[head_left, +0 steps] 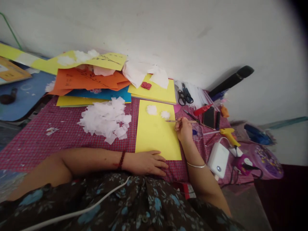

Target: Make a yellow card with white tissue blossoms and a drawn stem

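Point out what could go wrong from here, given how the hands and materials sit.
The thin pointed tool in the right hand has its tip just below the nearer white tuft, so a slip might smudge or nudge it.
The clear dish sits close beside that hand and could be knocked.
The left hand lies across the near edge of the yellow sheet; if it moves, the sheet might shift under the tip.
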The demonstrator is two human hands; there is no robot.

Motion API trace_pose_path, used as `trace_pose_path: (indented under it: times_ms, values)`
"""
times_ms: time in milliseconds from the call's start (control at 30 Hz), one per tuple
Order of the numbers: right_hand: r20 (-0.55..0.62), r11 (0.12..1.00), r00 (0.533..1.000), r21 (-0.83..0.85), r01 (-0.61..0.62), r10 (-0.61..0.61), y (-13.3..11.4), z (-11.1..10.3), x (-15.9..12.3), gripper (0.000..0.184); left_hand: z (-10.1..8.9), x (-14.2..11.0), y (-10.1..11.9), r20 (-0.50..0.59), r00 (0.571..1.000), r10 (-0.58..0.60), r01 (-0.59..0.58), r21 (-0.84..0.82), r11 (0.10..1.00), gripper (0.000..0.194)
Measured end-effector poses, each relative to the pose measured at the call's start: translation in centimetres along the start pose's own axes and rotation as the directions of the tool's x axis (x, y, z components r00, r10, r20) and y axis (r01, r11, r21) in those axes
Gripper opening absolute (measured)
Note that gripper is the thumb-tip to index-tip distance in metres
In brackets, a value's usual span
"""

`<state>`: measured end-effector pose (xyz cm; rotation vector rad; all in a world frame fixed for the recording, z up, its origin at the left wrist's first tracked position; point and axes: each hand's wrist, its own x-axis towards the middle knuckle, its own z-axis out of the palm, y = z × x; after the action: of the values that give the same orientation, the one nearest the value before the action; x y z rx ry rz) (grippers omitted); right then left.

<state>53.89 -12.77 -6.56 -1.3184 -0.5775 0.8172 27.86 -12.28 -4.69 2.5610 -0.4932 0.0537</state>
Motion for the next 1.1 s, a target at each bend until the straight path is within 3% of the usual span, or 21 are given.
trace_pose_path:
  times_ms: [233, 533, 1100]
  values:
    - [0.142, 0.998, 0.988, -0.033, -0.054, 0.059, -0.09, 0.37, -0.49, 0.046, -0.15, 0.03, 0.03, -0.03, 0.999, 0.031, -0.031, -0.005, 1.0, 0.041]
    - [0.152, 0.998, 0.986, 0.005, -0.066, 0.064, -0.01, 0.07, -0.19, 0.047, -0.69, 0.24, -0.01, 0.025, 0.998, 0.056, -0.056, -0.027, 0.998, 0.051]
    - [0.146, 0.997, 0.987, -0.03, -0.064, 0.068, -0.23, 0.23, -0.26, 0.047, -0.78, 0.35, -0.04, 0.099, 0.995, 0.026, -0.021, -0.051, 0.998, 0.052]
